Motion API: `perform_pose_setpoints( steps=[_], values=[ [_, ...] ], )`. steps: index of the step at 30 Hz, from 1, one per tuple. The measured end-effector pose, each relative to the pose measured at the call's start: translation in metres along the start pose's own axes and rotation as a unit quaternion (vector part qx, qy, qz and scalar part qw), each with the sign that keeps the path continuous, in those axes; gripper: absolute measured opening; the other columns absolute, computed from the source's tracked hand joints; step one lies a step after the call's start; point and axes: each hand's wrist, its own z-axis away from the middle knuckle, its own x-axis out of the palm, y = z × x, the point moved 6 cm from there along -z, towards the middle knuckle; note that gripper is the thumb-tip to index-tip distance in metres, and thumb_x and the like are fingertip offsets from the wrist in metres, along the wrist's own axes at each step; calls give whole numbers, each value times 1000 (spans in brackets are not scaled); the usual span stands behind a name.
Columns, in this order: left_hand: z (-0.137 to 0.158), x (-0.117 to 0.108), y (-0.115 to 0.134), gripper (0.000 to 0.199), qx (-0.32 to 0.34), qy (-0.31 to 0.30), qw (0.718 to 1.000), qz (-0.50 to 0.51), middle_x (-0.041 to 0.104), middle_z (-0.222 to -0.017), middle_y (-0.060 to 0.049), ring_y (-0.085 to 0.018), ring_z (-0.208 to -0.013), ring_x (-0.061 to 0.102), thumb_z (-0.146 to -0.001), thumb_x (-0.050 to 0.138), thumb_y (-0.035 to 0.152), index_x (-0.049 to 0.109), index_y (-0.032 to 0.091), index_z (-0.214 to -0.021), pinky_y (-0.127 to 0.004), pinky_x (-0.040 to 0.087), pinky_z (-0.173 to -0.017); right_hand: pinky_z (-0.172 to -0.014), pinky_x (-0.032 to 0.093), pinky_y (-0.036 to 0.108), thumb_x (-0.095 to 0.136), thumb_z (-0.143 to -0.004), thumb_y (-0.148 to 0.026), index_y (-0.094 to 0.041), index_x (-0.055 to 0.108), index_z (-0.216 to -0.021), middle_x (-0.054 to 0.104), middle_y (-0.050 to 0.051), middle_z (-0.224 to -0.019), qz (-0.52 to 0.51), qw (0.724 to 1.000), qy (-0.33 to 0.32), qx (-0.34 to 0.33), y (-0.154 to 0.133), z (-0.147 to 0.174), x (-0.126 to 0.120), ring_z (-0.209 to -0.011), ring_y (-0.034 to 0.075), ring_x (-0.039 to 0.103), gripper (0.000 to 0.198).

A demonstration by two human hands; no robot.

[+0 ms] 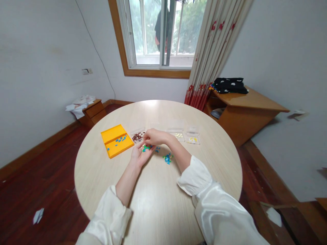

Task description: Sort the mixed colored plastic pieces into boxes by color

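Palm up above the table, my left hand cups a cluster of small green and blue plastic pieces. My right hand is over it with thumb and fingers pinched together at the edge of the left palm; whatever is in that pinch is too small to make out. A few blue pieces show just right of the left fingertips. Farther right, a loose pile of blue and green pieces lies on the table. Beyond the hands is a clear box of dark brown pieces, partly hidden by the right hand.
An open yellow case with several blue pieces stands at the left on the round table. Clear boxes hold pale pieces and yellow pieces. A wooden desk is at the right, with a dark cloth.
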Motion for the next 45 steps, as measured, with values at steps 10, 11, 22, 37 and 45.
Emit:
perform_pose_setpoints(
  steps=[10,11,22,37,45],
  values=[
    [-3,-1,10,38,-13,-41,999,-7,64,-108,-20,-25,-105,60,-84,35,13,52,2,-115,-37,53,-84,-60,38,17,48,-79,-7,-8,71,-86,71,8,-79,-42,996,76,-3,27,10,-26,-66,9,57,24],
    [-4,-1,11,39,-14,-43,999,-8,63,-110,-20,-26,-106,60,-84,35,14,51,1,-117,-38,53,-84,-60,37,17,49,-78,-7,-8,71,-87,71,7,-79,-46,996,78,-3,31,10,-27,-66,9,56,24],
    [-12,-2,21,36,21,13,1000,5,68,-88,-15,-20,-87,67,-83,34,5,53,2,-113,-33,55,-79,-55,32,18,58,-71,-6,-9,72,-88,64,1,-66,-78,996,29,-10,30,-19,17,-57,6,46,22],
    [-17,-9,23,35,40,24,999,-9,69,-87,-12,-16,-81,68,-88,32,3,52,7,-117,-29,55,-80,-63,38,18,54,-72,0,-8,69,-81,67,4,-75,-128,982,133,-38,25,-15,-1,-66,8,54,19],
    [-14,-10,25,16,55,-3,996,-66,64,-71,-7,-8,-58,58,-81,50,1,63,8,-78,-17,50,-55,-62,37,18,54,-71,1,-8,66,-84,64,2,-70,-143,979,142,-37,25,-14,-1,-64,8,53,19]
  ],
)
